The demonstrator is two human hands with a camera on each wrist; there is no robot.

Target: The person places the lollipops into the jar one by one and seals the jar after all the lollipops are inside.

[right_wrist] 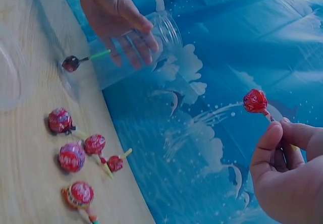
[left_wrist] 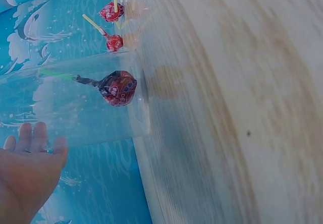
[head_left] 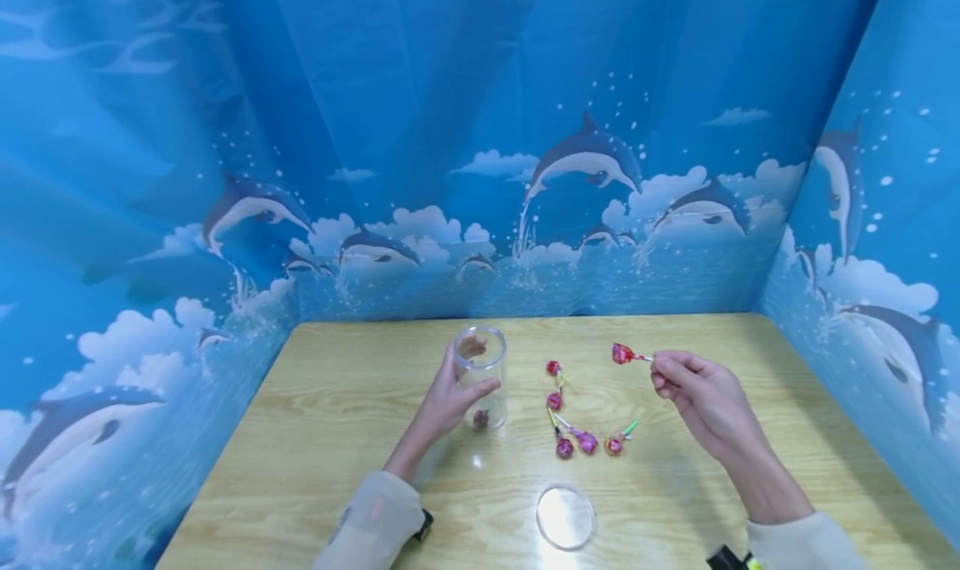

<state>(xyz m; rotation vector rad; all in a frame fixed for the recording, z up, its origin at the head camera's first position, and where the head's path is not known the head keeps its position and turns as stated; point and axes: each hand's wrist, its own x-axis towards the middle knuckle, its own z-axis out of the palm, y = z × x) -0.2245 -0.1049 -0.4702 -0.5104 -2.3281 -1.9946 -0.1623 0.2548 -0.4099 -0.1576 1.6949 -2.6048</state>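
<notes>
My left hand [head_left: 467, 380] grips a clear plastic jar [head_left: 480, 362] that stands upright on the wooden table [head_left: 337, 437]. At the jar's bottom lies one red lollipop [head_left: 481, 420] with a green stick [left_wrist: 56, 74]. To the right, above the table, my right hand [head_left: 660, 370] pinches the stick of a red wrapped lollipop [head_left: 622, 353]; the right wrist view shows this held lollipop [right_wrist: 255, 101] raised above thumb and forefinger. Between the two hands, several loose lollipops [head_left: 564, 447] lie on the table.
A clear round lid [head_left: 566, 517] lies flat near the table's front edge, between my forearms. Blue dolphin-print curtains [head_left: 480, 137] close off the table at the back and on both sides.
</notes>
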